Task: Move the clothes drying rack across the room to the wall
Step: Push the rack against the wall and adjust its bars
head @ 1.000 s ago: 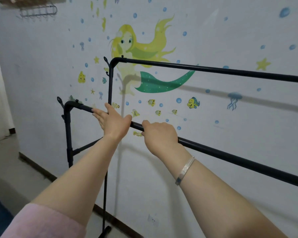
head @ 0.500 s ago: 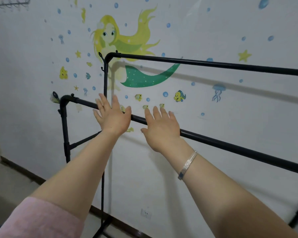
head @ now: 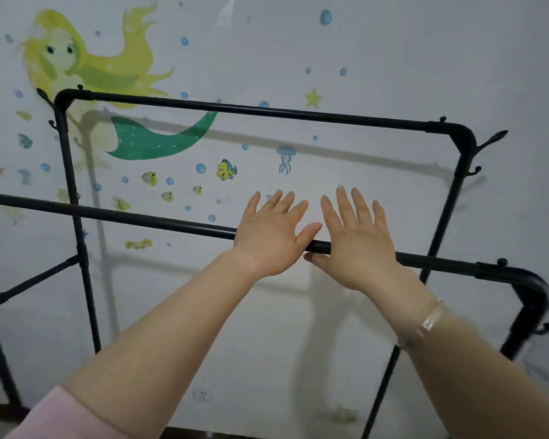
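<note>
The black metal drying rack (head: 146, 220) stands right against the white wall (head: 393, 58), with a high far bar and a lower near bar. My left hand (head: 271, 234) is open, fingers spread, its palm over the near bar. Beside it my right hand (head: 357, 239) is open too, fingers spread upward, palm resting on the same bar and thumb below it. Neither hand is wrapped around the bar. A bracelet sits on my right wrist.
The wall carries a mermaid decal (head: 108, 90) with fish, bubbles and stars. A power socket (head: 203, 396) sits low on the wall above the dark skirting. Small hooks (head: 492, 139) stick out from the rack's right corner posts.
My hands have let go of the near bar and opened flat. The view has swung to the right, so the rack's right end now shows.
</note>
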The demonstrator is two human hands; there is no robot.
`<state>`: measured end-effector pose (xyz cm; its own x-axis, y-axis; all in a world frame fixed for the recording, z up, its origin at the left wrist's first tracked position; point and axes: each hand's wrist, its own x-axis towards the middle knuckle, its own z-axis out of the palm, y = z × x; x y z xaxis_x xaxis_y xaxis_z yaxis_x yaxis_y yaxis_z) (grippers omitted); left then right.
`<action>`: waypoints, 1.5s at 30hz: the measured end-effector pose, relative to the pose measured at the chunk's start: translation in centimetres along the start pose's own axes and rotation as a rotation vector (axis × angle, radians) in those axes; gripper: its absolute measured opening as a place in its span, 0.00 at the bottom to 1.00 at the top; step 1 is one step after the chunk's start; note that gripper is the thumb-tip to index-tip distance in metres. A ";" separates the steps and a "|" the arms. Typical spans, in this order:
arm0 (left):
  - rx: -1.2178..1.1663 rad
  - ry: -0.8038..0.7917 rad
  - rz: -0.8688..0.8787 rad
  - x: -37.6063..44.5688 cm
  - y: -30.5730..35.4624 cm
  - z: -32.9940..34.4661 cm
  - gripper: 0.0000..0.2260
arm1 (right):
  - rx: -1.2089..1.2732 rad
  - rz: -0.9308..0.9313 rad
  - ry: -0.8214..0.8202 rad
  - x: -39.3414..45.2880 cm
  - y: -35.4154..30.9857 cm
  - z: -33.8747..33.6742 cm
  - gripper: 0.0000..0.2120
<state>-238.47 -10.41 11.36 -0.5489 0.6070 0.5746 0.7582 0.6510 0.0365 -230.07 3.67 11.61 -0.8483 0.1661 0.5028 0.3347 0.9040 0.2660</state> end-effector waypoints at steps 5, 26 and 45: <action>-0.002 -0.211 0.171 1.5 6.7 0.8 0.34 | -0.052 0.095 -0.063 -3.9 8.2 0.8 0.45; 0.224 0.090 0.160 5.2 11.2 5.1 0.26 | -0.181 0.047 0.024 -3.0 17.1 3.8 0.17; 0.253 0.145 0.198 4.4 8.1 5.3 0.22 | -0.229 0.146 -0.006 -2.5 17.4 4.9 0.14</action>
<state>-236.57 -0.09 9.86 -0.3304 0.6734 0.6613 0.7237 0.6305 -0.2806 -224.11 20.95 10.97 -0.7862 0.2916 0.5448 0.5374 0.7579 0.3699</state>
